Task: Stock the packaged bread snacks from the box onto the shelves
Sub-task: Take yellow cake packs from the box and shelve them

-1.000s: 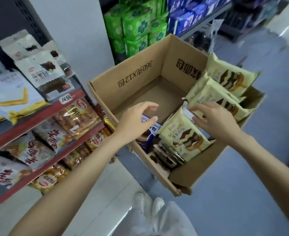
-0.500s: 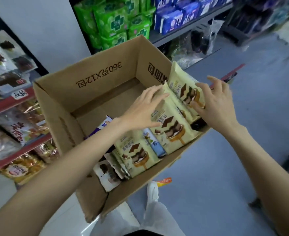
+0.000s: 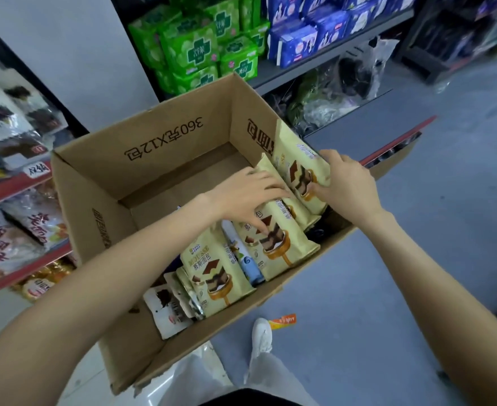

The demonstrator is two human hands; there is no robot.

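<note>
Reaching: both hands [image 3: 250, 194] [image 3: 347, 186] grip yellow packs [image 3: 300, 168].

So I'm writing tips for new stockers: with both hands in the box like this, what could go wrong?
1. The left hand and right hand gather several yellow bread packs at once; one may slip out.
2. The cardboard box looks tilted, and packs lean over its low near edge, so some could spill.
3. An orange wrapper lies beside the shoe: possible slip.
</note>
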